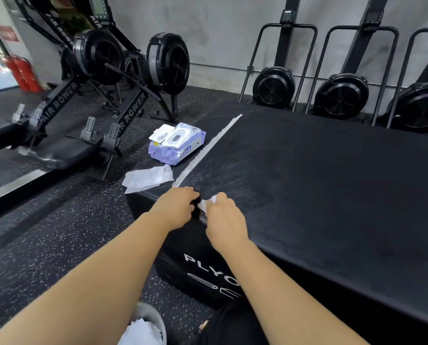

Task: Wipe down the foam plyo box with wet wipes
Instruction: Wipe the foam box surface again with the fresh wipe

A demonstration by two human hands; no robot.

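The box [320, 183] is filling the right half of the view, its top running from the near right to the far wall [220, 28]. Its near-left corner is pointing left, and speckled floor [58, 245] is lying open to the left of it. Rowers [103, 61] are standing at the far left. A white strip [208, 148] is running along the top, near its left edge.

Both forearms are reaching forward from the near edge, and the hands are meeting above the near-left corner. The right hand [224, 215] is lying palm down, its fingers pinching a wipe [208, 202] against the top. The left hand [175, 205] is lying just left of it with fingers curled downward, close to the wipe. Whether these fingers are gripping anything cannot be told.

The box is black and matte, with flat faces and white lettering on its near side. The wipe in the right hand is white and crumpled. A loose wipe [147, 179] is lying flat and creased beyond the left hand, left of the strip. A pack [177, 144], lilac and glossy, is lying farther off with its white lid standing open. A bin [155, 317] at the near edge is holding white crumpled sheets.
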